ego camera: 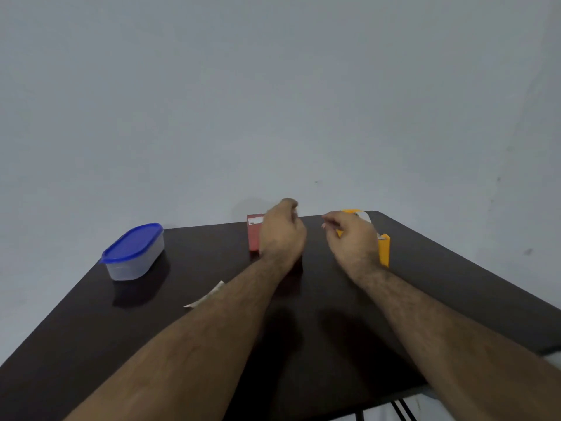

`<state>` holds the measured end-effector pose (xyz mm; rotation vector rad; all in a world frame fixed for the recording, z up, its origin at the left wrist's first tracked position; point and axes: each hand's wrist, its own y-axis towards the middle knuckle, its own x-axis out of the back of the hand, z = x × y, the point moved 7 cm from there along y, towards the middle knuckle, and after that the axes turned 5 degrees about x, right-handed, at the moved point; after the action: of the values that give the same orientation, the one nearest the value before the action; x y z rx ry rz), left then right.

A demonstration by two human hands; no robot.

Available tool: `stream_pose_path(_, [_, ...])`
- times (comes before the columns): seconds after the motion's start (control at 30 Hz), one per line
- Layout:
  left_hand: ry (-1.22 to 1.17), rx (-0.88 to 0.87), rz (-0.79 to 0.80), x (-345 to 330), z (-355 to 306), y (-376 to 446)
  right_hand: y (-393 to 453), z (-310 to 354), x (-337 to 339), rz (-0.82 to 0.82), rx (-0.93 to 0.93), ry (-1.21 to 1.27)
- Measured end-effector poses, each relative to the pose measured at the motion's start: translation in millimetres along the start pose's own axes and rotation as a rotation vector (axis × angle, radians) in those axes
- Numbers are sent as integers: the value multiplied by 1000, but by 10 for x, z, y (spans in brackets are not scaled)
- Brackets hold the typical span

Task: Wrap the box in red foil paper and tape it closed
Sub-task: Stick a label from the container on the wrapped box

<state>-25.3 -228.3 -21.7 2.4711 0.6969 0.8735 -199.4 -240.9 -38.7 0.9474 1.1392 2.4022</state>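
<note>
Red-wrapped box (254,237) behind left hand (282,235); both hands' grip unclear, right hand (353,238) nearby.

You have one view only, a wide-angle camera on your own head, so nothing is shared with a second view. It looks forward and slightly down from behind your arms, which enter from the bottom edge and reach away from you. The dark surface (212,344) fills the lower half, its near part close under the lens and its far edge about mid-frame; the wide lens makes its sides splay outward. Above that edge the view faces a plain pale wall (273,86), which takes up the whole upper half. The surface's right corner falls inside the frame.
</note>
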Motion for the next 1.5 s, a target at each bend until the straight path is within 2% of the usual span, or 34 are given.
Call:
stream_pose_path(0.1, [-146, 31, 143, -419, -202, -119, -67, -92, 437, -230, 45, -130])
stream_pose_path(0.17, [-269, 175, 274, -742, -217, -220, -182, -304, 613, -263, -131, -152])
stream_pose_path(0.2, [-359, 280, 363, -923, -192, -288, -236, -463, 642, -209, -275, -147])
stream_pose_path(0.27, [-553, 457, 522, -1279, -62, -396, -377, -745, 561, 3, -523, -179])
stream_pose_path(0.33, [-680, 583, 602, -1561, 49, -437, -443, -920, 494, 133, -565, -219])
stream_pose_path(0.4, [-740, 649, 597, -1674, 93, -432, -446, -980, 479, 122, -537, -218])
stream_pose_path(0.57, [-635, 649, 591, -1940, 95, -245, -387, -1139, 499, 37, -550, -116])
stream_pose_path(0.77, [-563, 606, 683, -2513, -48, -106, -109, -1660, 692, 22, -600, -142])
stream_pose_path(0.97, [-483, 559, 679, -3105, 35, 236, 65, -1909, 669, 42, -575, -175])
stream_pose_path(1.17, [-451, 544, 663, -3054, 4, 216, 46, -1983, 614, 41, -556, -193])
stream_pose_path(1.37, [-299, 514, 766, -2464, -363, -179, -27, -1873, 597, 90, -540, -307])
stream_pose_path(1.5, [-288, 476, 759, -2070, -330, -298, -85, -1776, 655, 91, -541, -370])
